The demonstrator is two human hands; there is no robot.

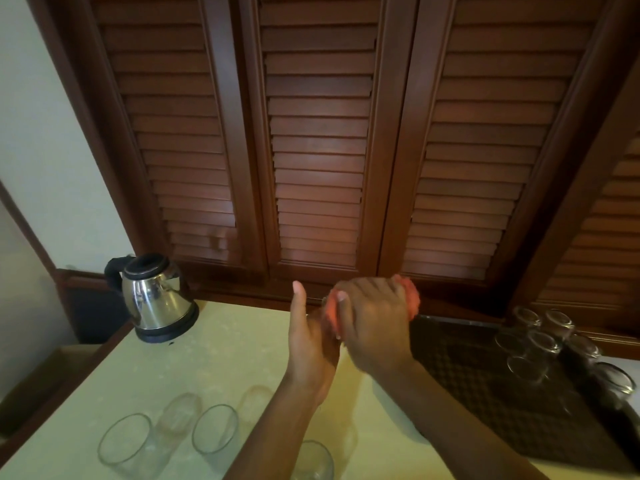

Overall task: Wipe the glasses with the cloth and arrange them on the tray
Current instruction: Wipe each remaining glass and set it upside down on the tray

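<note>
Above the table's middle, my left hand [308, 344] holds a glass [325, 306] with its thumb pointing up; the glass is almost wholly hidden between my hands. My right hand [375, 323] grips an orange cloth [410, 299] wrapped over that glass. A dark patterned tray [485, 396] lies to the right of my hands. Several clear glasses stand upside down on its far right part [543, 342]. Several more glasses stand on the pale table at the front left [214, 429], one of them [313, 460] under my left forearm.
A steel electric kettle [157, 299] stands at the table's [221, 362] back left corner. Brown louvred wooden doors [318, 150] rise right behind the table. The table's left edge drops off beside a dark wooden frame.
</note>
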